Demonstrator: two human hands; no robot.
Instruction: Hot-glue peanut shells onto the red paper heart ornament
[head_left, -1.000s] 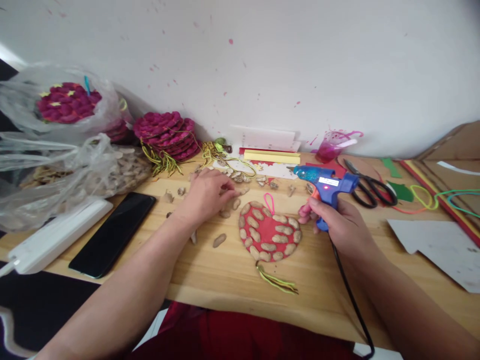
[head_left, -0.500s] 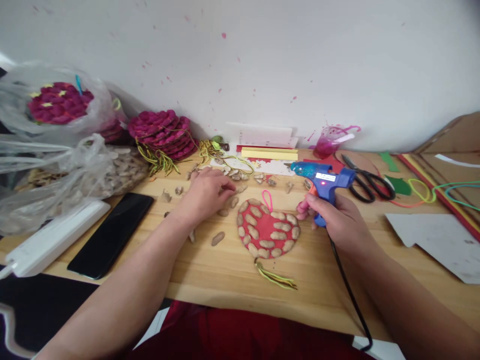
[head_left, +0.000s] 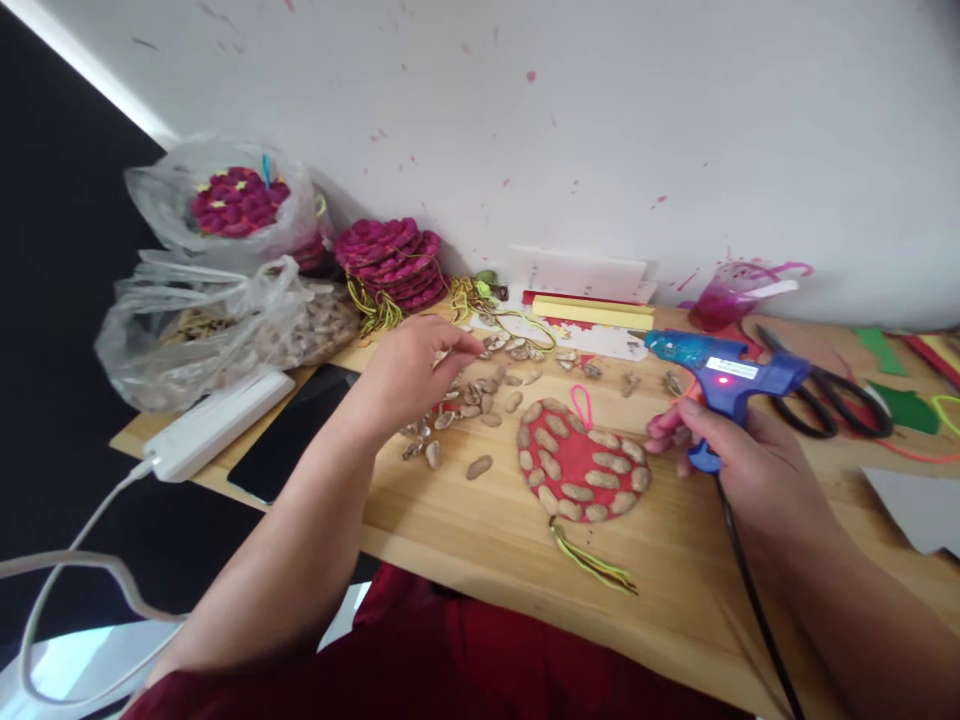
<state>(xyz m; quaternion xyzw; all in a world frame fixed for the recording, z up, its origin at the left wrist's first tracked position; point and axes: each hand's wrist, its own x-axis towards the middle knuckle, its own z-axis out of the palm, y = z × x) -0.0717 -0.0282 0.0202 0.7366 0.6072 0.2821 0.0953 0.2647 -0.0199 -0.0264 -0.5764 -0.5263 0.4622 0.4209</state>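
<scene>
My right hand (head_left: 742,450) is wrapped round the handle of a blue hot glue gun (head_left: 724,375), its nozzle pointing left and a red light lit on its side. Above scattered peanuts (head_left: 480,395), my left hand (head_left: 420,375) has its fingertips drawn together; whatever they hold, if anything, is too small to make out. Between the hands lies a red heart-shaped piece (head_left: 574,455) with peanuts set round its edge and in rows inside. It has a pink loop (head_left: 581,405) on top and a yellow-green tassel (head_left: 592,560) below. One loose peanut (head_left: 479,467) rests to its left.
Black scissors (head_left: 832,395) lie behind the glue gun, near a pink-stained cup (head_left: 735,295). At left are a phone (head_left: 292,430), a white power strip (head_left: 217,425) and plastic bags (head_left: 225,330). Stacked magenta pieces (head_left: 390,265) stand by the wall.
The view has swung left, so things appear farther right. My left hand has lifted off the peanuts, uncovering more of the pile. My right hand still grips the glue gun.
</scene>
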